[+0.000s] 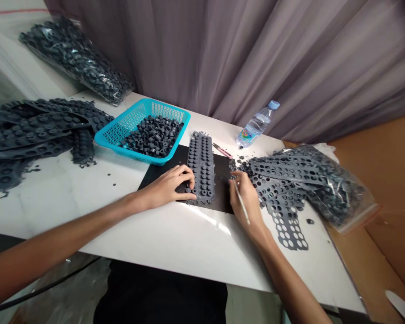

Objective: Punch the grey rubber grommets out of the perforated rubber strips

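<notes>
A grey rubber sheet (202, 166) with rows of raised round plugs lies lengthwise on a black mat (221, 193). My left hand (170, 185) is at its near left corner, thumb and curled fingers gripping the edge. Just right of the sheet, my right hand (245, 195) is closed around a thin, pale, pen-like tool (242, 202). The tool's shaft slants back over the hand; its working end is hard to make out. Small dark scraps (232, 168) lie by the right fingertips.
A blue basket (103, 138) holds loose black rubber plugs. Uncut sheets (37, 128) pile up left; punched sheets (286, 180) and a filled bag (340, 193) lie right. Pink-handled cutters (222, 150) and a water bottle (256, 123) stand behind. Another bag (74, 56) leans back left.
</notes>
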`<state>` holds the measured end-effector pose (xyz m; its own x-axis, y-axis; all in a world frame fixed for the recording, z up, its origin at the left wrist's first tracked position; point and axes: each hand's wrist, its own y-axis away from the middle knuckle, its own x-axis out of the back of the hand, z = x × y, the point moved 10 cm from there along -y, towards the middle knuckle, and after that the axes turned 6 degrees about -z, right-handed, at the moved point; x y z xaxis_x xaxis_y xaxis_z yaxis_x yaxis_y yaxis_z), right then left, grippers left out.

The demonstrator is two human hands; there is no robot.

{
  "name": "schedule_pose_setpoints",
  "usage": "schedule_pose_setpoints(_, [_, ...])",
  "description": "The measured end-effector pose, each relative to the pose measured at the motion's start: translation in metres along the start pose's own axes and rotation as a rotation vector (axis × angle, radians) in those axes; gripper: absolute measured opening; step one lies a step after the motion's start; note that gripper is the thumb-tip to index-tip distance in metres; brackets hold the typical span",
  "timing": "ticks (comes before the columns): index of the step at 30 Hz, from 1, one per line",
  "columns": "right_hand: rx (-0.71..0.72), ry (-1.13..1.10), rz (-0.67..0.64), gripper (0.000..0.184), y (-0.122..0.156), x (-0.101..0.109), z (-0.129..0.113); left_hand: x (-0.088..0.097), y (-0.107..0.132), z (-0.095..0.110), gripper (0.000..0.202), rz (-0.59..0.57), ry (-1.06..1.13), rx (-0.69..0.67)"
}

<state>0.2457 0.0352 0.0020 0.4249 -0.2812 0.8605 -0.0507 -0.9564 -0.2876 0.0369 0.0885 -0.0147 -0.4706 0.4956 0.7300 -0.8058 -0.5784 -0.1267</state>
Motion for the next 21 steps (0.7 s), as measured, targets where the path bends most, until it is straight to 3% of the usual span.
schedule_pose_setpoints(5, [0.002, 0.203, -0.093, 0.024, -0.003, -0.021, -0.021, 0.001, -0.001, 0.002, 0.026, -0.009, -0.002, 0.01])
schedule_pose_setpoints(16, [-0.101, 0.449, -0.012, 0.02, 0.0, 0.004, 0.006, 0.0, -0.001, 0.001, 0.029, -0.048, -0.023, 0.015])
schedule_pose_setpoints(18, [-0.116, 0.444, -0.013, 0.021, 0.001, 0.006, 0.005, 0.0, -0.001, 0.002, 0.028, -0.054, -0.033, 0.016])
schedule_pose_setpoints(21, [0.012, 0.282, -0.111, 0.023, -0.001, -0.004, -0.013, 0.001, -0.002, 0.003, 0.028, -0.064, -0.054, 0.018])
